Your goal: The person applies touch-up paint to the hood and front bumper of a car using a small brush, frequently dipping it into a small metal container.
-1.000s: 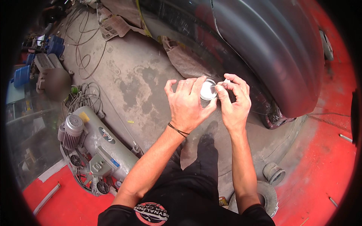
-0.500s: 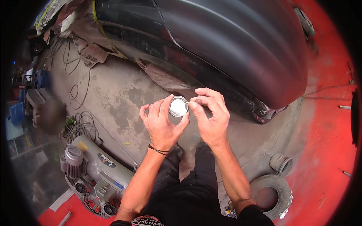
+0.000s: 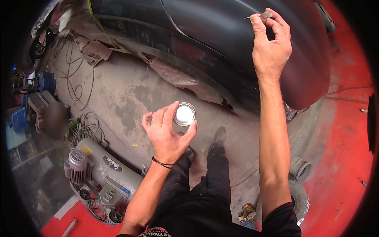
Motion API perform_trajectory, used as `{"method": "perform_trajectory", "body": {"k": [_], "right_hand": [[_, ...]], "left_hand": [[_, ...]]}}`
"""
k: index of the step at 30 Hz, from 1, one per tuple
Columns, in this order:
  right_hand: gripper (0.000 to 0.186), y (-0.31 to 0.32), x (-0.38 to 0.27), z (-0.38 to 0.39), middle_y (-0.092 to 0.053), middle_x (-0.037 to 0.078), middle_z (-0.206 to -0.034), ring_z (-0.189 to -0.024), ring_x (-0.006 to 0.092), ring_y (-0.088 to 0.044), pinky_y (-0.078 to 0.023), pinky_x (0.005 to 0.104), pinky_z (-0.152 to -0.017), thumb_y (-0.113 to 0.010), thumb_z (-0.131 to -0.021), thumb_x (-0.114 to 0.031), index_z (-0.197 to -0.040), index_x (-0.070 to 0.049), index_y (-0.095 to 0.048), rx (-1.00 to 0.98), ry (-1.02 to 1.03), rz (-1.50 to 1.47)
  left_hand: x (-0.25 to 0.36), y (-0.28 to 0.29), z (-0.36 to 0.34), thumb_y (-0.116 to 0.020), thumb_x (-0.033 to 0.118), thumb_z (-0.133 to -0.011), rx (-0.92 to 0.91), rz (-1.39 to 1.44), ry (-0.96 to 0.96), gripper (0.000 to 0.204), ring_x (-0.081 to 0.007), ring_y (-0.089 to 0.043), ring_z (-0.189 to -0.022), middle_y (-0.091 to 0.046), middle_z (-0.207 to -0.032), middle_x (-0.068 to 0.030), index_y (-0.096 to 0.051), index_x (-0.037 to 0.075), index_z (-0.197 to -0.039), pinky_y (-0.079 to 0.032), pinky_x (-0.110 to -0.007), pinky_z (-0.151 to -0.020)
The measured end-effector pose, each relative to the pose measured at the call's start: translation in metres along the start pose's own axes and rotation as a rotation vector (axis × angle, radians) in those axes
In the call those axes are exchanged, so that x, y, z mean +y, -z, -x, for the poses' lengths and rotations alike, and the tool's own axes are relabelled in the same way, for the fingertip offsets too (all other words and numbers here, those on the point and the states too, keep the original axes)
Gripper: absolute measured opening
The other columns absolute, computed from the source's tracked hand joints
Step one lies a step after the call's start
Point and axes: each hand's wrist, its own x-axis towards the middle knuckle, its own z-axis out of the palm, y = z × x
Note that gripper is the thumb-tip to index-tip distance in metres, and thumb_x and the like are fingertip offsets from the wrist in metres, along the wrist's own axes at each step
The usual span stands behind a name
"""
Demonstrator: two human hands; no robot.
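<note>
My left hand point(image 3: 167, 136) grips a small round metal tin point(image 3: 184, 114) between thumb and fingers, above the floor in the middle of the view. The tin's inside or top looks bright white. My right hand point(image 3: 272, 51) is raised over the dark car body point(image 3: 233, 47), with the arm stretched far forward. Its thumb and fingers pinch a small grey-brown scrap point(image 3: 266, 15), and a thin pale sliver points left from it. What the scrap is cannot be made out. Whether it touches the car's surface is unclear.
An air compressor point(image 3: 114, 170) stands at the lower left beside coiled cables point(image 3: 89, 130). Masking paper point(image 3: 173, 75) hangs along the car's lower edge. At the lower right are a tyre point(image 3: 302, 197), a round metal container point(image 3: 300, 169) and a small can point(image 3: 248, 210).
My right hand has gone from the tin's rim forward and right to over the car. The scrap now shows in its fingers. My left hand has stayed nearly in place with the tin.
</note>
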Motion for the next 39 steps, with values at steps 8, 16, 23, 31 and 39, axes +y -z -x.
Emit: {"method": "perform_trajectory", "body": {"k": [8, 16, 23, 31, 39], "right_hand": [[0.026, -0.002, 0.02, 0.005, -0.074, 0.005, -0.137, -0.123, 0.0197, -0.07, -0.045, 0.0423, -0.12, -0.087, -0.099, -0.032, -0.104, -0.006, -0.085, -0.031, 0.058, 0.133], [0.028, -0.001, 0.026, 0.009, -0.074, 0.0, -0.139, -0.13, 0.0183, -0.068, -0.024, 0.0541, -0.133, -0.086, -0.099, -0.039, -0.104, -0.012, -0.086, -0.067, 0.087, 0.208], [0.028, -0.003, 0.025, 0.009, -0.074, -0.001, -0.139, -0.131, 0.0187, -0.068, -0.022, 0.0553, -0.134, -0.086, -0.099, -0.04, -0.104, -0.012, -0.085, -0.063, 0.078, 0.207], [0.029, -0.003, 0.028, 0.009, -0.076, 0.0, -0.136, -0.129, 0.0187, -0.068, -0.028, 0.0502, -0.13, -0.086, -0.099, -0.039, -0.103, -0.011, -0.085, -0.049, 0.121, 0.224], [0.028, -0.003, 0.029, 0.009, -0.075, 0.0, -0.138, -0.131, 0.0196, -0.068, -0.024, 0.0547, -0.133, -0.086, -0.1, -0.038, -0.103, -0.011, -0.084, -0.047, 0.104, 0.227]], "left_hand": [[-0.003, -0.002, 0.008, -0.095, 0.031, -0.071, -0.035, -0.015, 0.036, 0.071, -0.0236, -0.069, -0.113, -0.075, -0.12, -0.0071, -0.072, 0.01, -0.134, -0.037, -0.052, -0.114], [-0.004, -0.001, 0.007, -0.095, 0.031, -0.071, -0.024, -0.02, 0.029, 0.071, -0.0236, -0.07, -0.113, -0.075, -0.12, -0.0072, -0.072, 0.009, -0.134, -0.037, -0.051, -0.113], [-0.005, -0.001, 0.007, -0.095, 0.03, -0.07, -0.012, -0.015, 0.022, 0.071, -0.0232, -0.07, -0.113, -0.076, -0.119, -0.0068, -0.072, 0.01, -0.134, -0.037, -0.051, -0.113], [-0.005, 0.001, 0.007, -0.095, 0.03, -0.071, -0.008, -0.017, 0.02, 0.071, -0.0234, -0.07, -0.114, -0.075, -0.12, -0.0066, -0.072, 0.01, -0.135, -0.037, -0.051, -0.113], [-0.005, 0.003, 0.009, -0.095, 0.031, -0.071, -0.01, -0.016, 0.024, 0.071, -0.0239, -0.07, -0.114, -0.075, -0.12, -0.0072, -0.071, 0.01, -0.135, -0.037, -0.051, -0.113]]}}
